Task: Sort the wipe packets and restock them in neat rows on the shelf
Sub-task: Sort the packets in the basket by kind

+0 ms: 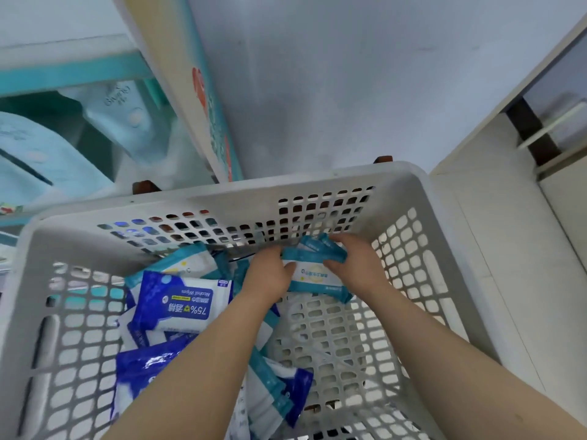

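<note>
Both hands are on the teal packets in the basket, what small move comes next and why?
Probably lift the teal packets clear of the basket: the left hand and right hand grip them as one bunch, separate from the blue packets.

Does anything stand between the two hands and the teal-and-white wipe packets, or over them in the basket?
No. The left hand and right hand grip the stack of teal-and-white wipe packets at the far wall of the white perforated plastic basket; nothing visible covers it.

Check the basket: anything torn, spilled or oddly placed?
Nothing looks torn or spilled, but blue alcohol wipe packets and teal-edged packets lie jumbled in the white basket; left hand and right hand grip a teal stack.
</note>
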A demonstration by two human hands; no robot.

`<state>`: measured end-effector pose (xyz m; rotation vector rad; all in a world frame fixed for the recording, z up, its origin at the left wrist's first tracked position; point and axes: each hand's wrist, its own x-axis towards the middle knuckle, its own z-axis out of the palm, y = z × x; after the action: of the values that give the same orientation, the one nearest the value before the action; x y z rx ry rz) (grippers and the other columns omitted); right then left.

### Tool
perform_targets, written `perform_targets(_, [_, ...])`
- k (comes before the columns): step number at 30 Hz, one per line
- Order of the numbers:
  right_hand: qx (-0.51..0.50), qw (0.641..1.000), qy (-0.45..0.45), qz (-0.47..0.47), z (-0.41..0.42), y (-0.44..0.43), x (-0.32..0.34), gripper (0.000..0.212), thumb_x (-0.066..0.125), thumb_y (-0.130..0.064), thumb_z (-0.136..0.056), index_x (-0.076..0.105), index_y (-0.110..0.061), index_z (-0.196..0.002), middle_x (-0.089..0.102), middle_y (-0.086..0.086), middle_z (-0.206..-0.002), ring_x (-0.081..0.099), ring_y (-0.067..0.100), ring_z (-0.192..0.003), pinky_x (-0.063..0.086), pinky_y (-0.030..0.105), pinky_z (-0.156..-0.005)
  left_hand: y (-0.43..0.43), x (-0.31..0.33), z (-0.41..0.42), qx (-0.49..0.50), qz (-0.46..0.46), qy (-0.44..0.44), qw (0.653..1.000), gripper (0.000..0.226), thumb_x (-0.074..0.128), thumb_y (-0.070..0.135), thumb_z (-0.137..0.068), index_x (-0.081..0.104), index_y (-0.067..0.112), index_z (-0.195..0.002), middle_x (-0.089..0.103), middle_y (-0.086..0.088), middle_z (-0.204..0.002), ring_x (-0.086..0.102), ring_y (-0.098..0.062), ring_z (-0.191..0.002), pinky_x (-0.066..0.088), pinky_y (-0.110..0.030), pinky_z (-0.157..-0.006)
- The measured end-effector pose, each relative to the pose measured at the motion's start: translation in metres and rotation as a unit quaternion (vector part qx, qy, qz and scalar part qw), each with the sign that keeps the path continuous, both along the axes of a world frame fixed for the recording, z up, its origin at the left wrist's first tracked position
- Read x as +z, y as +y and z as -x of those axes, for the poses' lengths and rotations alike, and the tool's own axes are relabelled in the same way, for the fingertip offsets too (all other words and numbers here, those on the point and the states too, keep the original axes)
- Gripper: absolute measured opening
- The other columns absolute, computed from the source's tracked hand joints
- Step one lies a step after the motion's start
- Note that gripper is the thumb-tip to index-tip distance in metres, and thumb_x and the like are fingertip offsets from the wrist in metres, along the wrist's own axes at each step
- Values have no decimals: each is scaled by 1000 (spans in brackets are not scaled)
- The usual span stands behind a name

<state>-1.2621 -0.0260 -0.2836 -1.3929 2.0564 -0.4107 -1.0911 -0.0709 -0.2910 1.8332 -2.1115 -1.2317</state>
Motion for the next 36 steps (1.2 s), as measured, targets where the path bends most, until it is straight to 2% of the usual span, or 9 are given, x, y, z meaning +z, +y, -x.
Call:
perform_targets(5, [127, 989, 34, 63, -42, -5, 34, 37, 63, -20, -89, 61, -14, -125, 61, 4, -127, 54, 23, -116, 41, 29, -90, 8, 55, -49, -64, 194, -200, 958, 29, 44, 28, -98, 60, 12, -116, 59, -9, -118, 56, -27, -106, 45, -36, -84])
perform_targets(9, [185, 981, -42, 33, -95, -14, 53, 35, 58, -24, -94, 59, -17, -129, 63, 4, -125, 56, 21, -114, 45, 32, -95, 5, 66, -120, -24, 179, -298, 937, 33, 44, 28, -99, 53, 10, -125, 55, -11, -128, 53, -30, -113, 44, -40, -89])
perform_targets(14, [216, 968, -45, -116, -133, -23, 47, 35, 59, -18, -93, 59, -9, -127, 60, 9, -126, 57, 23, -111, 43, 25, -87, -4, 59, -164, 20, 92, -254, 963, 51, 60, 34, -90, 49, 14, -135, 54, -14, -132, 51, -34, -117, 44, -41, -93])
perform_targets(17, [195, 967, -55, -156, -136, -20, 37, 33, 58, -10, -92, 61, -1, -123, 62, 13, -125, 59, 27, -111, 48, 31, -93, -11, 57, -170, 14, 70, -254, 964, 56, 65, 35, -86, 50, 17, -136, 49, -16, -136, 45, -36, -123, 39, -40, -102])
perform_targets(19, [160, 971, -85, -154, -137, -17, 35, 28, 61, -7, -90, 65, -1, -117, 65, 13, -118, 61, 26, -107, 50, 35, -94, -13, 58, -171, 28, 60, -222, 973, 53, 67, 32, -85, 52, 15, -134, 49, -16, -135, 46, -36, -122, 39, -40, -102])
perform_targets(24, [58, 975, -172, -125, -130, -17, 42, 23, 67, -9, -87, 67, -9, -110, 66, 4, -104, 58, 14, -91, 46, 26, -79, -7, 73, -167, 107, 79, -76, 988, 24, 60, 28, -93, 54, 14, -112, 64, -10, -117, 60, -29, -102, 49, -39, -87])
perform_targets(30, [-69, 974, -191, -95, -81, -9, 52, 6, 66, -6, -86, 63, -10, -87, 64, 8, -88, 60, 20, -79, 54, 36, -73, 2, 107, -148, 77, 232, 30, 969, 25, 59, 25, -94, 60, 17, -118, 68, -2, -111, 61, -20, -91, 49, -33, -73])
perform_targets(32, [-113, 973, -170, -103, -60, -2, 52, 3, 63, -6, -87, 61, -8, -89, 60, 6, -81, 56, 17, -71, 49, 31, -64, 4, 108, -130, 58, 218, 58, 973, 24, 61, 27, -93, 63, 19, -115, 68, 3, -103, 60, -16, -89, 48, -33, -75])
perform_targets(36, [-223, 958, -139, -113, -22, 13, 39, 11, 58, -1, -85, 56, -7, -77, 59, 9, -75, 58, 24, -71, 51, 35, -65, 8, 88, -88, 5, 145, 60, 988, 21, 65, 28, -90, 66, 18, -108, 63, 7, -92, 58, -13, -83, 40, -23, -67])
